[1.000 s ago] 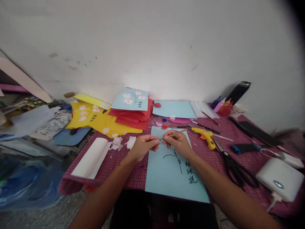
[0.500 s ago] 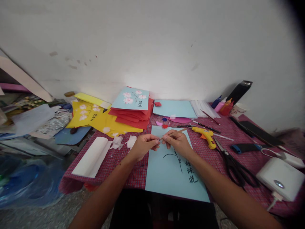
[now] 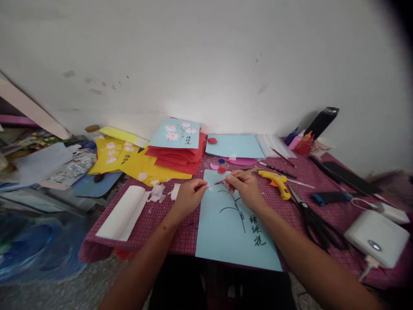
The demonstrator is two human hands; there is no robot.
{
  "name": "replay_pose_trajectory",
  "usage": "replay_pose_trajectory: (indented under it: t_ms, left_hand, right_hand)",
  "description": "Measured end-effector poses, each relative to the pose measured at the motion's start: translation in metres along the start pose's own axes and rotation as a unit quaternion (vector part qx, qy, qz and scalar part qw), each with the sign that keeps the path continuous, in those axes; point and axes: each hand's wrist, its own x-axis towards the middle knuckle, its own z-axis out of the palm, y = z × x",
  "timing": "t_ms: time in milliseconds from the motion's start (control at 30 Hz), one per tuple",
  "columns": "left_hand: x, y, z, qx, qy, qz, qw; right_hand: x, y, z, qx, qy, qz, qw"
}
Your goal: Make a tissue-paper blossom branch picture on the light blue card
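Note:
My right hand [image 3: 242,185] grips a paintbrush [image 3: 247,172] with a wooden handle, its dark pinkish tip pointing left. Close by, my left hand [image 3: 192,193] pinches a small pale paper piece [image 3: 210,188] at its fingertips, just short of the brush tip. Both hands are over a light blue sheet [image 3: 222,241] bearing a black painted branch [image 3: 237,206] and black brush-written characters [image 3: 257,230]. Beyond the brush sit small dabs of pink, blue and red paint [image 3: 222,171]. Torn white paper scraps [image 3: 157,193] lie left of my left hand.
A folded white paper roll [image 3: 122,213] lies at the left. Behind are stacked red sheets [image 3: 180,160] and a blue flower picture [image 3: 176,133]. To the right are a yellow glue gun [image 3: 279,183], black scissors [image 3: 318,221], paint bottles [image 3: 304,144] and a white power bank [image 3: 376,237].
The brush tip has come away from my left fingertips, and my hands have moved slightly apart. More of the painted branch shows. The whole view has shifted a little.

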Motion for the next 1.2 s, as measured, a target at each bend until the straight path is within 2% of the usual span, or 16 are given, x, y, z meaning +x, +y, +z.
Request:
replay_pose_trajectory:
  t_ms: [100,167,233,367,433,500,533,600,700,767,967,1200]
  left_hand:
    - [-0.002,-0.006,0.0,0.154,-0.028,0.112,0.981]
    - [-0.001,-0.008,0.001,0.19,-0.028,0.139,0.971]
    - [0.0,-0.008,0.001,0.187,0.003,0.143,0.972]
    - [0.004,-0.001,-0.009,0.108,0.124,0.104,0.981]
    - [0.005,0.003,-0.02,0.039,0.193,0.05,0.979]
    - [0.004,0.005,-0.036,-0.029,0.224,-0.004,0.974]
    - [0.003,0.005,-0.045,-0.043,0.217,-0.023,0.975]
    - [0.0,0.002,-0.065,0.001,0.174,-0.047,0.984]
    - [-0.009,-0.009,-0.089,0.171,0.083,-0.049,0.981]
    - [-0.017,-0.016,-0.096,0.25,0.041,-0.036,0.967]
    - [-0.034,-0.023,-0.086,0.323,-0.05,-0.007,0.945]
    - [-0.031,-0.029,-0.085,0.345,-0.056,0.006,0.937]
  right_hand:
    - [0.001,-0.001,0.0,-0.009,0.01,0.011,1.0]
    - [0.001,-0.001,0.0,-0.018,0.01,0.019,1.0]
    - [0.001,-0.001,0.0,-0.025,0.007,0.022,0.999]
    - [0.002,0.002,-0.002,-0.033,0.004,0.022,0.999]
    - [0.002,0.003,-0.002,-0.036,0.004,0.025,0.999]
    - [0.002,0.003,-0.002,-0.041,0.0,0.023,0.999]
    - [0.002,0.003,-0.002,-0.044,-0.001,0.02,0.999]
    - [0.002,0.004,-0.002,-0.05,-0.006,0.016,0.999]
    - [0.001,0.004,-0.001,-0.058,-0.011,0.022,0.998]
    - [0.0,0.003,-0.001,-0.063,-0.011,0.022,0.998]
    - [-0.001,0.001,0.001,-0.077,-0.012,0.018,0.997]
    - [-0.001,0.0,0.001,-0.082,-0.01,0.023,0.996]
